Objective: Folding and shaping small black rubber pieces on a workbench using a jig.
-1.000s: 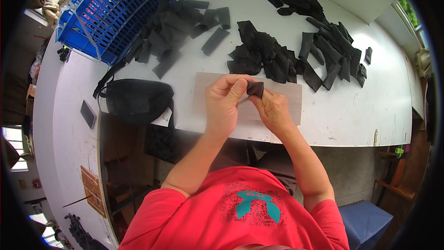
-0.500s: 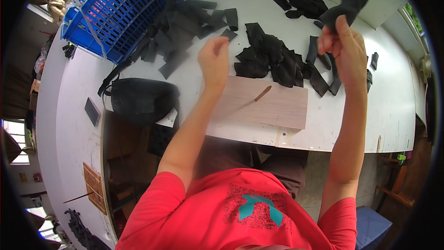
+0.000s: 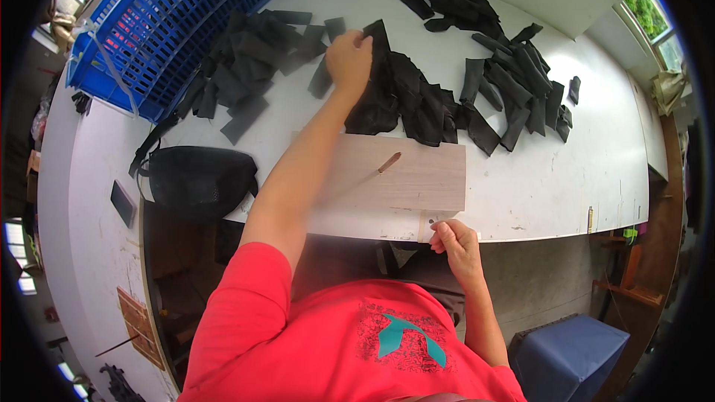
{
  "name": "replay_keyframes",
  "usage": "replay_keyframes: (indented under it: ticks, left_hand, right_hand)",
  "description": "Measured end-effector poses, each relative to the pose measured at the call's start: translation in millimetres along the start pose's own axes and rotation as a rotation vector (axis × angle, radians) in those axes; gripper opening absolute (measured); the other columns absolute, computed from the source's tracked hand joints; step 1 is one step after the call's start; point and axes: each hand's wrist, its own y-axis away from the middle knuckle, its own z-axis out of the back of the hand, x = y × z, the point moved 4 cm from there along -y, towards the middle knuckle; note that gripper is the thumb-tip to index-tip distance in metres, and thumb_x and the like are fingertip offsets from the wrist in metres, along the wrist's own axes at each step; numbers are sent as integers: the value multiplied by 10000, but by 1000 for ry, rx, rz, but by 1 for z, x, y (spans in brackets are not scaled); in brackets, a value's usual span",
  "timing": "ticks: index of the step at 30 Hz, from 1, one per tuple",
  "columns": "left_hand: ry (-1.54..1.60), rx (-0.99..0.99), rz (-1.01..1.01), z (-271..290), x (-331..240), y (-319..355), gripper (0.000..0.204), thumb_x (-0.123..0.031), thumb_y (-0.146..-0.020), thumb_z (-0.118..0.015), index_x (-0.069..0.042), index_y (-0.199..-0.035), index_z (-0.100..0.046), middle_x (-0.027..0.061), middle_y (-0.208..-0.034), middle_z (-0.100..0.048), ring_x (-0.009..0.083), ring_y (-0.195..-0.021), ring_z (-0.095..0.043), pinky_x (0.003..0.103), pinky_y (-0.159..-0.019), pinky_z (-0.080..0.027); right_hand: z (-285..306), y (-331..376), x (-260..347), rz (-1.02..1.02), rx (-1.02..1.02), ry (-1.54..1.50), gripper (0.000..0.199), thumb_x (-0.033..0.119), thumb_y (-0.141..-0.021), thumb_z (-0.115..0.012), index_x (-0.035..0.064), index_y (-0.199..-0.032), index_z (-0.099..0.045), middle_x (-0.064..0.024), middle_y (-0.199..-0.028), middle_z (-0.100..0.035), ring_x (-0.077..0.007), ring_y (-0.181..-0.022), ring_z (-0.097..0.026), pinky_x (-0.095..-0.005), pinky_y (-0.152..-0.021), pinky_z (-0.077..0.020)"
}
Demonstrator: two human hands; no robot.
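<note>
Left fingers point(image 3: 355, 36) in a narrow pinch on black fabric point(image 3: 379, 36)

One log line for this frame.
left hand: at middle black pile; right hand: curled, by table edge; brown stick: on wooden board; blue basket: upper left

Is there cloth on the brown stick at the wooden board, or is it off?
Off: the brown stick shows uncovered against the wooden board, with the black cloth pile behind it.

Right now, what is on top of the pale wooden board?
A slim brown peg shows on the wooden board. The left forearm covers part of the board's left side; what lies behind it cannot be seen.
</note>
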Motion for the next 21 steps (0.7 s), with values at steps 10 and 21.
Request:
replay_keyframes:
  ticks: [10,21]
  left_hand:
    - [1069,-94,602,156,-56,61,52,-41,-792,-566,-4,-820,-541,66,-751,-585,143,-637,-581,203,-528,-451]
    - [1567,192,1330,177,-80,208,134,-34,-833,-476,27,-946,-515,132,-841,-591,193,-744,-578,257,-629,-489]
  right_hand:
    - [-72,-3,50,161,330,30,230,171,-846,-470,-41,-852,-559,-102,-645,-572,-157,-602,-546,-269,-586,-438]
    - [-99,-1,76,181,87,-567,205,105,-769,-618,-16,-918,-546,-12,-722,-551,-67,-631,-497,-200,-552,-416]
